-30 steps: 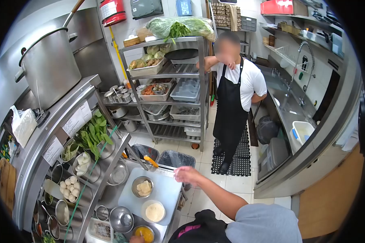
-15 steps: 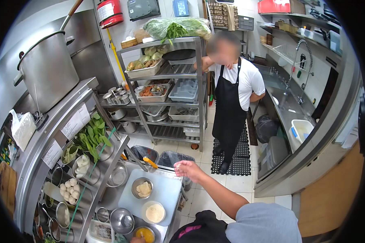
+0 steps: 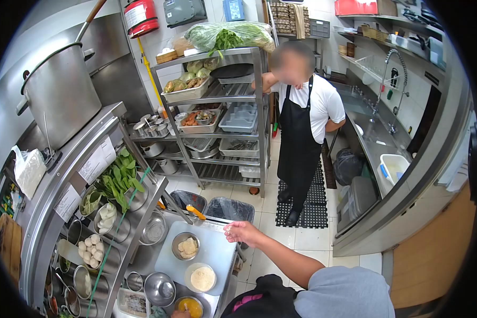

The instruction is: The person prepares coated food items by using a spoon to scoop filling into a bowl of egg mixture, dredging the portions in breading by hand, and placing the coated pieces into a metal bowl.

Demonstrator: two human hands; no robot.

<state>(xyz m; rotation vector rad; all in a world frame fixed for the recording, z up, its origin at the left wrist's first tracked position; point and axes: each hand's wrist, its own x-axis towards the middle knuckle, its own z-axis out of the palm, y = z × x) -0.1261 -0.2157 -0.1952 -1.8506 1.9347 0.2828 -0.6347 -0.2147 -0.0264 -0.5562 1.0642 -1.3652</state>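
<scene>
My right hand [image 3: 240, 233] is held up over the near edge of the worktop, fingers loosely curled with pale bits stuck to the fingertips; no held object is discernible. Below it, on a pale blue cutting board [image 3: 167, 258], stand a metal bowl with pale yellowish pieces [image 3: 187, 247] and a bowl of pale crumbs or flour [image 3: 202, 277]. At the bottom edge, my left hand [image 3: 180, 314] is mostly cut off, beside a bowl of yellow liquid like beaten egg [image 3: 190, 306]. Its fingers are hidden.
An empty-looking metal bowl [image 3: 159, 289] stands beside the board. Left is a steel rack [image 3: 123, 241] of containers with leaves and white balls. Bins with black liners [image 3: 230, 208] sit beyond the worktop. A person in a black apron [image 3: 302, 143] stands by the shelving [image 3: 261, 122].
My right hand has shifted slightly left and downward, its fingers more curled. The bowls and the other person have stayed in place.
</scene>
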